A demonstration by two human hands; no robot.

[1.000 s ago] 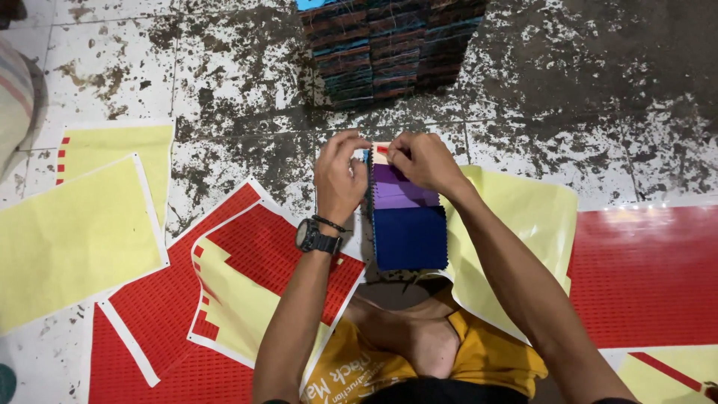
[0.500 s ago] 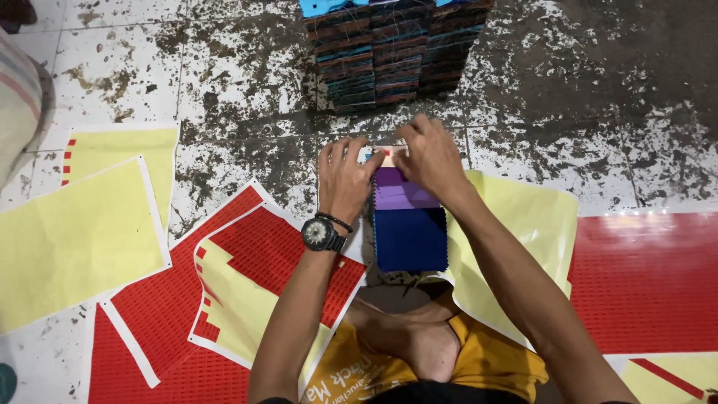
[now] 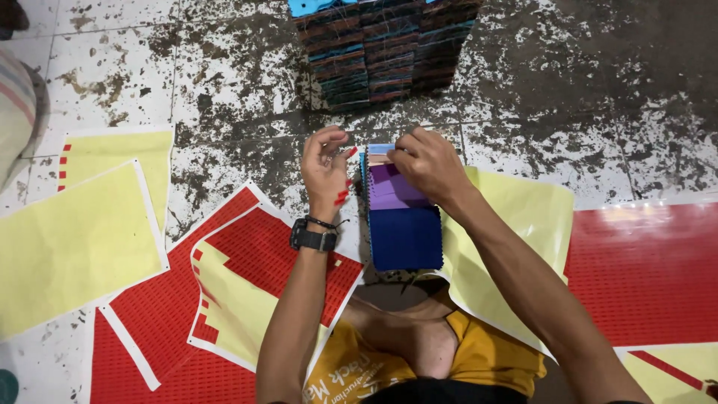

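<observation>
A fan of fabric swatches point(image 3: 404, 224), blue at the near end and purple farther up, lies on the floor in front of me. My right hand point(image 3: 426, 164) presses on its far purple end with fingers bent. My left hand point(image 3: 325, 168), with a black watch on the wrist, hovers just left of the swatches, fingers curled and apart; small red stickers cling to a fingertip and the heel of the hand. A tall block of stacked dark swatch sets point(image 3: 385, 52) stands on the floor beyond both hands.
Red sticker sheets point(image 3: 149, 314) and yellow backing sheets point(image 3: 75, 239) lie scattered at left. Another yellow sheet point(image 3: 523, 224) and a red sheet point(image 3: 643, 269) lie at right. The tiled floor point(image 3: 224, 82) is stained dark. A striped cloth edge shows at far left.
My left hand has lifted off the swatches and drawn slightly left, fingers opening. My right hand stayed on the far end of the swatches.
</observation>
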